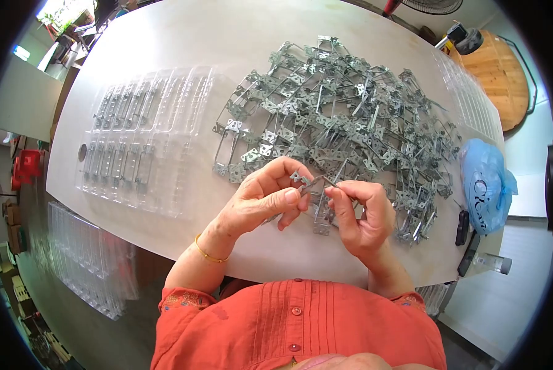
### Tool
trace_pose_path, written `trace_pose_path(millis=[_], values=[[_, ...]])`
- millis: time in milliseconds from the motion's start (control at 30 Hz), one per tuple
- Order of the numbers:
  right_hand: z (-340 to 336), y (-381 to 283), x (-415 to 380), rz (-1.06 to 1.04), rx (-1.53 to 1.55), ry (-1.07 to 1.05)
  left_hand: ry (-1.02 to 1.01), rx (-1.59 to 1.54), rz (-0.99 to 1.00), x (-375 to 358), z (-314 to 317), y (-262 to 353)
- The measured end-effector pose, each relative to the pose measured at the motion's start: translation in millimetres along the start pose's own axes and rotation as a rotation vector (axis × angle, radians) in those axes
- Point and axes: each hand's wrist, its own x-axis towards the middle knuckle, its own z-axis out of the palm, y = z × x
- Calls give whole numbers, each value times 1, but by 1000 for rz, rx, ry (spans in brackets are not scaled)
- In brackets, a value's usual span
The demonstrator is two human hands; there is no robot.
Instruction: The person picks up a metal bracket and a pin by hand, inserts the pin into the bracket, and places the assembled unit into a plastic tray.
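Note:
My left hand (259, 196) is closed around a thin grey metal bracket (315, 181), its thumb pressed along the near side. The bracket has a flat plate with holes at one end, and a narrow bar runs from it toward the right. At that right end, the thumb and forefinger of my right hand (369, 214) pinch the piece. Both hands are held at the front edge of a large heap of similar metal brackets (332, 114). Part of the held bracket is hidden behind the left fingers.
Left on the table (239, 256) lies a clear plastic tray (193, 102) with brackets in several slots. More clear trays sit lower left (91, 259) and far right (467, 86). A blue plastic bag (487, 188), a black tool (462, 228) and a clear bottle (492, 263) are at right.

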Motion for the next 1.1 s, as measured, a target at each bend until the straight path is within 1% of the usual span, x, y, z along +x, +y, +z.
trace_pose_path(millis=[100,167,200,267,300,367,500,567,600,633,667,700,733,767,867,933,1100], values=[[-2,2,-3,49,8,-15,-14,26,20,-1,2,2],[-3,2,-3,108,47,-95,-22,62,16,-1,2,4],[-3,1,-4,109,46,-93,-28,99,13,-1,2,5],[-4,-1,-6,315,181,-185,-29,136,-10,-2,4,6],[-5,-3,-5,316,179,-184,-26,171,-31,-3,5,7],[-6,-7,-3,566,398,-223,-19,171,-52,-4,5,11],[-3,-8,3,635,513,-191,-11,186,-64,-5,8,16],[-6,-4,5,759,722,-222,-20,155,-85,-5,10,19],[-8,-2,6,759,722,-222,-29,126,-107,-5,11,19],[-12,0,8,777,810,-276,-29,126,-107,-5,10,17],[-14,1,9,793,898,-328,-39,88,-76,-5,9,12],[-16,1,10,794,898,-325,-50,51,-45,-5,9,9],[-17,1,10,825,938,-375,-53,51,-47,-5,8,10],[-17,1,11,856,978,-426,-69,66,-75,-6,7,13],[-18,4,10,870,1055,-463,-93,63,-117,-9,3,11],[-21,2,11,875,1045,-478,-101,45,-132,-9,3,10],[-25,-2,17,936,1055,-528,-109,149,-116,-10,3,11]])
